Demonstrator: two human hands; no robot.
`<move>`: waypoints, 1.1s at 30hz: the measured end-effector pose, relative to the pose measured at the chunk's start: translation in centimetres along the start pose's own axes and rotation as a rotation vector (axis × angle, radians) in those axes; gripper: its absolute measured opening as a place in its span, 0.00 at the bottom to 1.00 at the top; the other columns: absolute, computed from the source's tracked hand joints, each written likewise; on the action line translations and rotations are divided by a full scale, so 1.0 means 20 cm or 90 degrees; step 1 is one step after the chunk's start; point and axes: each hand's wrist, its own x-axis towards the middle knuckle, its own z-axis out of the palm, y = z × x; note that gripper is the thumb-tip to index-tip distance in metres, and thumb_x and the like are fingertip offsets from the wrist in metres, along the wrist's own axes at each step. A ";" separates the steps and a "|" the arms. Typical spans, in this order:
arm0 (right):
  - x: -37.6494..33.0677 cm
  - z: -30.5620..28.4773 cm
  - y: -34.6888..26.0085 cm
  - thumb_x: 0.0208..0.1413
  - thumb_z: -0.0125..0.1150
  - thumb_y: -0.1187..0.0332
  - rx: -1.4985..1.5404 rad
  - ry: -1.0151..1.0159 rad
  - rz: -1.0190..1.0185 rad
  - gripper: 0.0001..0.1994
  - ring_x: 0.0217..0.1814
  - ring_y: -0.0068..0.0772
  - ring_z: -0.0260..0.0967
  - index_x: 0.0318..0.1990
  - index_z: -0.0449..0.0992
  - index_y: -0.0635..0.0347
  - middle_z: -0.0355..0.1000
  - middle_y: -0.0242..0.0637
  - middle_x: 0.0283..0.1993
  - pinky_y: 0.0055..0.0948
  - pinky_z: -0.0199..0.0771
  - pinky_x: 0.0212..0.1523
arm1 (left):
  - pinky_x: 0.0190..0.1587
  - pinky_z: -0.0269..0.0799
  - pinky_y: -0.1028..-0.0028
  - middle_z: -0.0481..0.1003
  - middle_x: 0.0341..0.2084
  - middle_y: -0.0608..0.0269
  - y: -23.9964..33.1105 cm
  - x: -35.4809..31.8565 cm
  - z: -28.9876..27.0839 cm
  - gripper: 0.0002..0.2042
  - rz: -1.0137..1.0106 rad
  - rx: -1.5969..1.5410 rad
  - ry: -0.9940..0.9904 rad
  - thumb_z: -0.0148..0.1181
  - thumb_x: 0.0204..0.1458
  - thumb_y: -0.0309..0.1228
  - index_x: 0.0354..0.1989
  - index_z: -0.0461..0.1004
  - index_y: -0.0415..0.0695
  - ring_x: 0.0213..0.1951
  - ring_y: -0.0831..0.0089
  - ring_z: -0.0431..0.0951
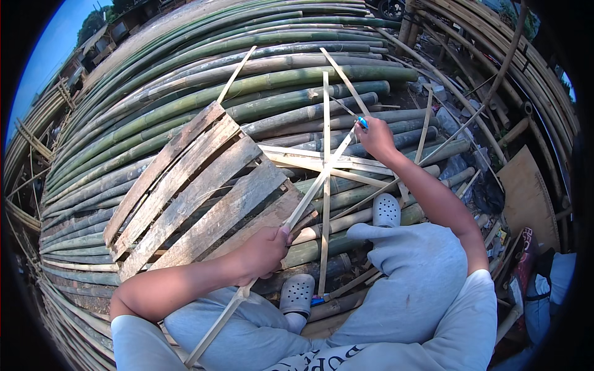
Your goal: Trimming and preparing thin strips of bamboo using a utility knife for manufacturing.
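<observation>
Under bright daylight, fisheye distortion bows the bamboo poles between black corners.

bamboo poles — green, tan; bamboo strip pale straw; tool handle bright blue; clogs grey — dotted; trousers grey

Bright sunlight falls all around me outdoors: clear blue sky over low, weathered buildings at far left, a pale strip of bare ground beside them, long tan bamboo poles stacked along my right.
</observation>
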 end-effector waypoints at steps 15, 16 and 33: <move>0.07 0.12 0.12 0.50 0.62 0.66 0.123 0.045 0.112 0.10 0.29 0.51 0.76 0.26 0.77 0.65 0.74 0.51 0.24 0.41 0.72 0.31 | 0.13 0.46 0.78 0.57 0.16 0.74 0.00 0.02 0.01 0.16 0.014 -0.004 0.000 0.34 0.70 0.46 0.32 0.60 0.51 0.14 0.83 0.51; 0.07 0.12 0.12 0.50 0.62 0.66 0.129 0.056 0.118 0.10 0.28 0.50 0.76 0.25 0.77 0.65 0.74 0.50 0.23 0.41 0.71 0.30 | 0.13 0.46 0.78 0.57 0.16 0.74 0.01 0.02 0.01 0.16 0.009 -0.009 -0.004 0.34 0.70 0.46 0.32 0.60 0.51 0.14 0.82 0.51; 0.00 0.08 0.04 0.46 0.65 0.67 0.078 0.068 0.171 0.08 0.32 0.51 0.77 0.23 0.78 0.62 0.76 0.49 0.25 0.43 0.74 0.34 | 0.14 0.48 0.77 0.58 0.16 0.74 0.00 0.03 0.00 0.17 0.008 -0.032 -0.016 0.35 0.70 0.47 0.31 0.61 0.52 0.14 0.81 0.52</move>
